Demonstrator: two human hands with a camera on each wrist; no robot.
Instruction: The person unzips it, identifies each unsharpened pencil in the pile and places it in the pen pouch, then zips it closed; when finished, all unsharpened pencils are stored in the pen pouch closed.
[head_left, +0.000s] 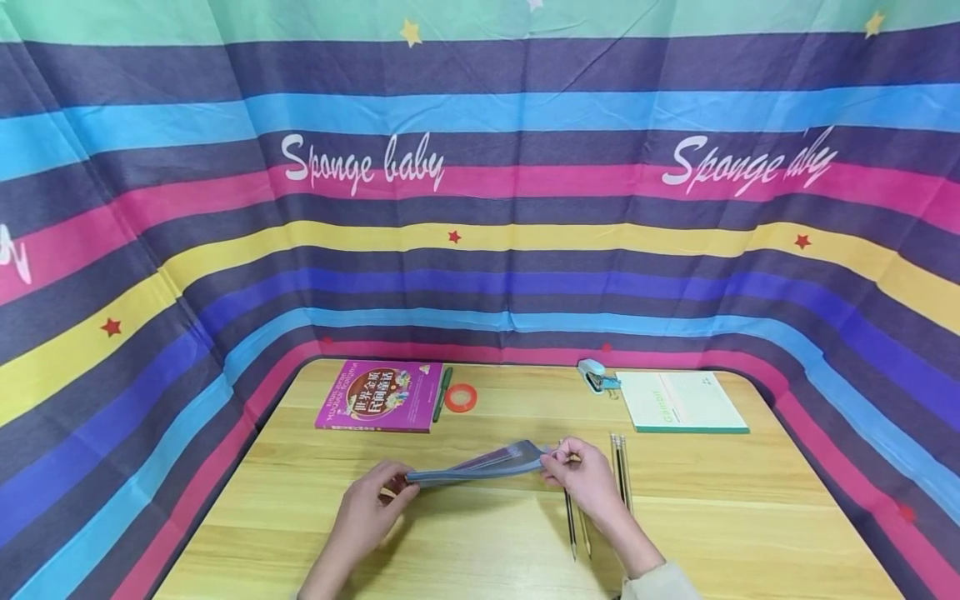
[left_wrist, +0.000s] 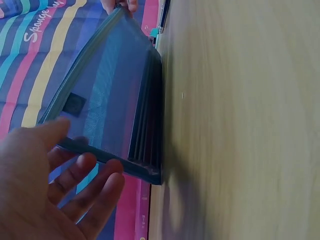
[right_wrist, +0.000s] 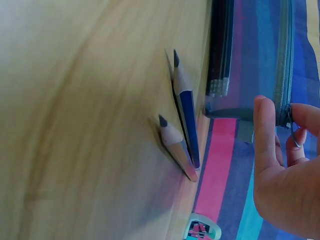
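1. The left hand (head_left: 372, 505) grips one end of the pouch (head_left: 480, 463), thumb on top and fingers (left_wrist: 92, 187) curled beneath.
2. The right hand (head_left: 585, 475) pinches the zipper end of the pouch between thumb and fingers (right_wrist: 264, 135).
3. The pouch spans between both hands, just above the table (head_left: 480, 542).
4. Pencils (head_left: 621, 467) lie just beside the right hand; two more (right_wrist: 180, 125) lie under it.

i read "sponge baby" in white script on the striped backdrop cloth (head_left: 480, 167), at about eleven o'clock, and partly again at one o'clock. the purple book (head_left: 378, 396) carries characters too small for me to read.
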